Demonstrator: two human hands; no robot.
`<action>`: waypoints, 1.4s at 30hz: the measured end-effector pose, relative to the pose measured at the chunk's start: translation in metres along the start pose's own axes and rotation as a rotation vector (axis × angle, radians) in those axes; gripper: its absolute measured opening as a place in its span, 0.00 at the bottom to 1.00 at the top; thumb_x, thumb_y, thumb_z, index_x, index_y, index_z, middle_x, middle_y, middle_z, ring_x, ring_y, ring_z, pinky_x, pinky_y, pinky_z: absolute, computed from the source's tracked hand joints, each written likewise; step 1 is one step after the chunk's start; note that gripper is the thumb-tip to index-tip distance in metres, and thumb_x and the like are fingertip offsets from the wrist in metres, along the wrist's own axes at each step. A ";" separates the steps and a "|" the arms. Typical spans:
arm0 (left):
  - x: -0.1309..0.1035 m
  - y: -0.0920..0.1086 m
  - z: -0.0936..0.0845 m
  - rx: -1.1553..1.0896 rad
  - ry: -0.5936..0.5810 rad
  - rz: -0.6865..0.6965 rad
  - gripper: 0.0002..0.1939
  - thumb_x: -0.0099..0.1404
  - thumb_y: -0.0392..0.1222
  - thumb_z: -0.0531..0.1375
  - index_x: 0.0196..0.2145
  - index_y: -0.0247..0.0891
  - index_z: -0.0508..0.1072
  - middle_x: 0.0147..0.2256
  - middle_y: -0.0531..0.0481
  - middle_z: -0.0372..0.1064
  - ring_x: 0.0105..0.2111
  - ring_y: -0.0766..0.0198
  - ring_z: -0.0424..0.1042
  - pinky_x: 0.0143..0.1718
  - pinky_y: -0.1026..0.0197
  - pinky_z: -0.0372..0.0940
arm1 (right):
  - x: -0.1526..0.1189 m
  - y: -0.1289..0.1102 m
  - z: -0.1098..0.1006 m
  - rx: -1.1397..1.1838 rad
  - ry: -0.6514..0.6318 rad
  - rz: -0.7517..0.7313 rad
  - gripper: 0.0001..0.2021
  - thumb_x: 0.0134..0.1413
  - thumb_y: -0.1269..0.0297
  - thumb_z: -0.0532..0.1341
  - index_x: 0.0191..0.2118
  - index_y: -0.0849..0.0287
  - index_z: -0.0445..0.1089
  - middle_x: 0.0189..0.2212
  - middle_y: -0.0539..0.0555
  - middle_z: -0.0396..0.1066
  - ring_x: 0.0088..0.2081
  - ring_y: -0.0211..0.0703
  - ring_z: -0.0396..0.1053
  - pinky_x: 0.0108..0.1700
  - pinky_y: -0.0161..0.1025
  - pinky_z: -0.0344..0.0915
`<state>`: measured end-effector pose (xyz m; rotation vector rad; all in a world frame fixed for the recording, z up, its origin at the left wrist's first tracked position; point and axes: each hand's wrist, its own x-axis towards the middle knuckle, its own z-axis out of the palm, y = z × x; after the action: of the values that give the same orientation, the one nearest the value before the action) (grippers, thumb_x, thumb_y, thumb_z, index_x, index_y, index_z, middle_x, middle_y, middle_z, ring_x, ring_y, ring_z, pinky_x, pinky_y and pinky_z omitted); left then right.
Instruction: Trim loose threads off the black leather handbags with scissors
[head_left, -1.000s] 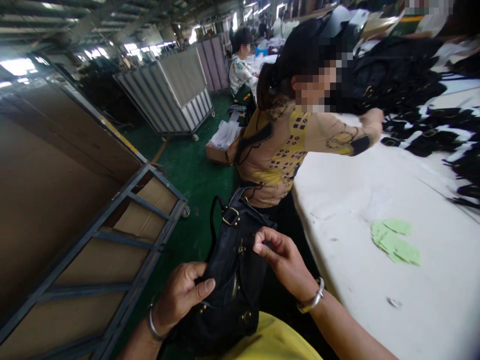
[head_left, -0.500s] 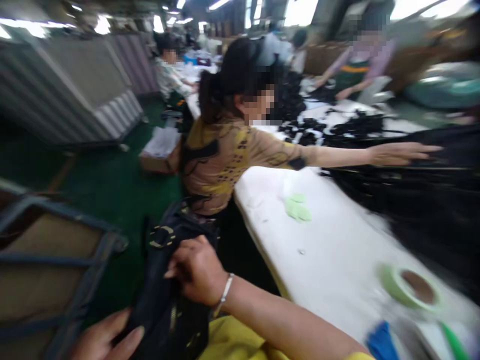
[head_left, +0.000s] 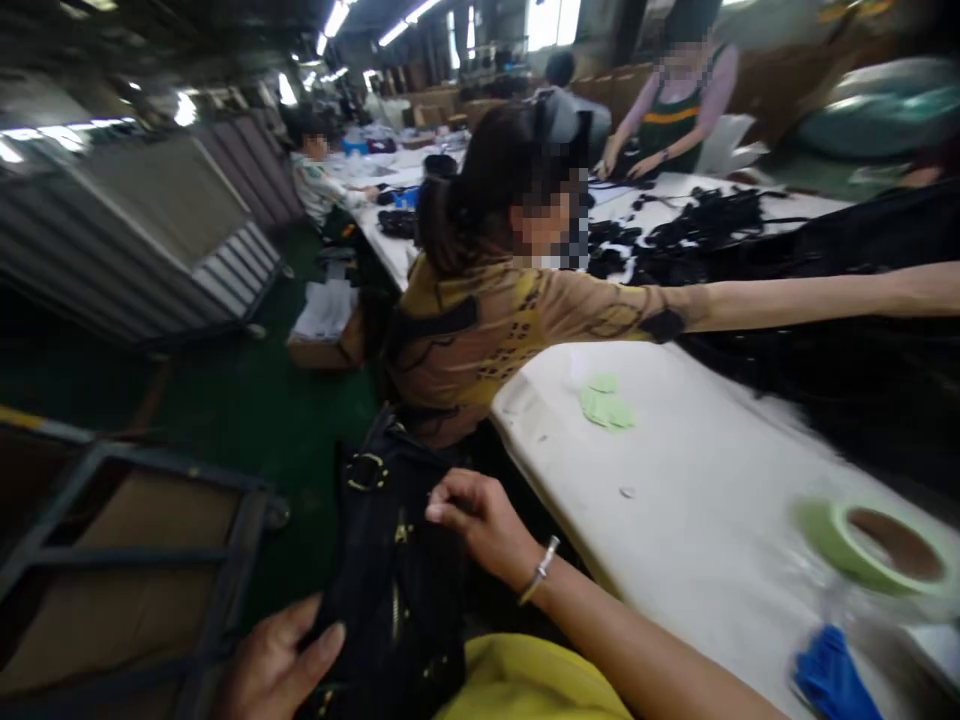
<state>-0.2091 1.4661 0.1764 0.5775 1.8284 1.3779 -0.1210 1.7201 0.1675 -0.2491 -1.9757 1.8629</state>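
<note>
Ahead, a co-worker's arm point(head_left: 810, 302) barred the white table point(head_left: 697, 500); between table and framed cart point(head_left: 142, 556) was the black bag point(head_left: 427, 590), its edge gripped by the left hand point(head_left: 281, 655). Whether the curled right hand point(head_left: 487, 522) pinched anything, I couldn't tell.

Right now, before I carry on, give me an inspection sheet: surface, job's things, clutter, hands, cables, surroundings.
Surface: white table, black goods heaped on its far part.
Job's things: black bag with gold-coloured fittings, beside the table.
Clutter: green slips, tape roll and blue item on the table.
Hands: left hand grips the bag's side; right hand is at its front, pinched; whether it holds anything is unclear.
Cables: nothing seen.
Surroundings: co-worker, one arm out over the table; cart on the left; box of white sheets beyond.
</note>
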 end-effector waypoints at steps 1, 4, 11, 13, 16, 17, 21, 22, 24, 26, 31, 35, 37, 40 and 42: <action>-0.006 0.003 -0.002 0.015 -0.001 0.003 0.18 0.66 0.52 0.58 0.47 0.39 0.77 0.39 0.44 0.77 0.41 0.50 0.75 0.42 0.55 0.70 | -0.001 0.003 -0.002 0.014 -0.016 -0.025 0.07 0.57 0.71 0.63 0.27 0.60 0.71 0.27 0.49 0.69 0.32 0.39 0.66 0.36 0.35 0.61; -0.004 0.009 0.001 0.115 -0.019 0.071 0.17 0.67 0.50 0.58 0.47 0.40 0.77 0.43 0.45 0.76 0.44 0.51 0.73 0.45 0.58 0.68 | -0.005 0.005 0.003 -0.039 -0.091 -0.157 0.07 0.61 0.70 0.60 0.33 0.58 0.75 0.31 0.52 0.71 0.35 0.40 0.68 0.39 0.37 0.63; -0.004 0.022 0.011 0.234 -0.054 0.131 0.18 0.67 0.51 0.57 0.48 0.40 0.76 0.48 0.45 0.72 0.48 0.52 0.70 0.50 0.57 0.64 | -0.001 -0.004 0.012 -0.609 -0.215 -0.401 0.13 0.58 0.78 0.56 0.42 0.55 0.73 0.36 0.53 0.69 0.38 0.43 0.64 0.40 0.42 0.55; -0.007 0.023 0.012 0.253 -0.053 0.148 0.17 0.67 0.51 0.57 0.47 0.40 0.77 0.48 0.45 0.72 0.48 0.52 0.69 0.49 0.57 0.63 | 0.004 -0.008 0.012 -0.765 -0.282 -0.464 0.11 0.58 0.77 0.57 0.41 0.56 0.72 0.36 0.53 0.68 0.37 0.44 0.62 0.39 0.43 0.52; -0.009 0.023 0.014 0.242 -0.052 0.156 0.17 0.66 0.52 0.57 0.43 0.39 0.78 0.44 0.45 0.72 0.43 0.54 0.70 0.45 0.59 0.63 | 0.010 -0.015 0.014 -0.851 -0.393 -0.547 0.07 0.60 0.74 0.57 0.38 0.56 0.71 0.36 0.53 0.67 0.37 0.44 0.59 0.41 0.44 0.51; -0.009 0.021 0.015 0.235 -0.052 0.154 0.17 0.66 0.53 0.58 0.42 0.39 0.78 0.43 0.46 0.72 0.42 0.55 0.70 0.44 0.59 0.63 | 0.011 -0.017 0.015 -0.848 -0.420 -0.562 0.06 0.59 0.74 0.58 0.38 0.56 0.70 0.36 0.53 0.67 0.37 0.44 0.59 0.41 0.44 0.51; -0.011 0.015 0.014 0.204 -0.041 0.149 0.17 0.66 0.52 0.58 0.42 0.38 0.78 0.42 0.46 0.72 0.39 0.57 0.70 0.42 0.59 0.62 | 0.015 -0.017 0.020 -0.653 -0.475 -0.508 0.09 0.48 0.80 0.61 0.31 0.58 0.68 0.33 0.50 0.66 0.38 0.43 0.60 0.40 0.43 0.50; -0.012 0.014 0.014 0.193 -0.034 0.151 0.17 0.66 0.52 0.58 0.42 0.38 0.78 0.42 0.46 0.72 0.39 0.57 0.69 0.43 0.59 0.62 | 0.015 -0.015 0.020 -0.542 -0.484 -0.479 0.09 0.47 0.82 0.61 0.28 0.59 0.68 0.31 0.49 0.66 0.38 0.42 0.61 0.41 0.42 0.50; -0.014 0.012 0.013 0.164 -0.016 0.153 0.16 0.66 0.51 0.59 0.42 0.38 0.78 0.42 0.46 0.72 0.40 0.56 0.70 0.44 0.59 0.61 | 0.016 -0.010 0.020 -0.266 -0.461 -0.374 0.10 0.52 0.81 0.60 0.27 0.59 0.67 0.30 0.48 0.66 0.36 0.40 0.63 0.42 0.41 0.53; -0.015 0.012 0.013 0.131 0.001 0.146 0.15 0.66 0.51 0.59 0.42 0.39 0.78 0.43 0.46 0.72 0.43 0.56 0.70 0.46 0.58 0.61 | 0.016 -0.005 0.018 -0.050 -0.375 -0.231 0.09 0.59 0.76 0.58 0.29 0.59 0.69 0.29 0.49 0.66 0.35 0.39 0.64 0.40 0.38 0.57; -0.015 0.016 0.015 0.123 -0.008 0.143 0.16 0.65 0.52 0.59 0.40 0.37 0.78 0.41 0.46 0.73 0.42 0.56 0.70 0.45 0.58 0.61 | 0.013 0.000 0.016 -0.073 -0.315 -0.204 0.06 0.60 0.73 0.60 0.32 0.60 0.72 0.31 0.52 0.69 0.36 0.41 0.66 0.40 0.38 0.60; -0.016 0.022 0.016 0.175 -0.025 0.134 0.18 0.65 0.54 0.58 0.36 0.36 0.79 0.37 0.46 0.72 0.38 0.58 0.69 0.42 0.60 0.60 | 0.007 -0.009 0.022 -0.348 -0.346 -0.297 0.04 0.52 0.70 0.68 0.32 0.58 0.72 0.32 0.51 0.70 0.38 0.44 0.65 0.43 0.42 0.56; -0.015 0.024 0.017 0.204 -0.036 0.140 0.19 0.66 0.55 0.58 0.35 0.36 0.78 0.35 0.47 0.71 0.37 0.58 0.69 0.42 0.60 0.59 | 0.004 -0.012 0.027 -0.469 -0.351 -0.318 0.05 0.51 0.71 0.68 0.30 0.58 0.72 0.30 0.51 0.69 0.37 0.44 0.64 0.43 0.43 0.55; -0.013 0.026 0.018 0.230 -0.037 0.152 0.19 0.66 0.55 0.57 0.33 0.35 0.77 0.34 0.47 0.71 0.36 0.58 0.68 0.42 0.60 0.60 | 0.002 -0.011 0.033 -0.547 -0.328 -0.330 0.05 0.52 0.75 0.63 0.29 0.60 0.69 0.29 0.52 0.67 0.35 0.44 0.63 0.43 0.45 0.54; -0.012 0.025 0.019 0.211 -0.023 0.139 0.18 0.66 0.54 0.57 0.35 0.36 0.77 0.35 0.47 0.71 0.37 0.58 0.69 0.43 0.60 0.61 | 0.001 -0.007 0.036 -0.513 -0.277 -0.312 0.05 0.51 0.76 0.61 0.29 0.60 0.66 0.30 0.53 0.66 0.36 0.45 0.62 0.43 0.44 0.54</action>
<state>-0.1886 1.4765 0.2008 0.8396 1.9594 1.2695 -0.1356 1.6874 0.1739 0.1785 -2.4912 1.2288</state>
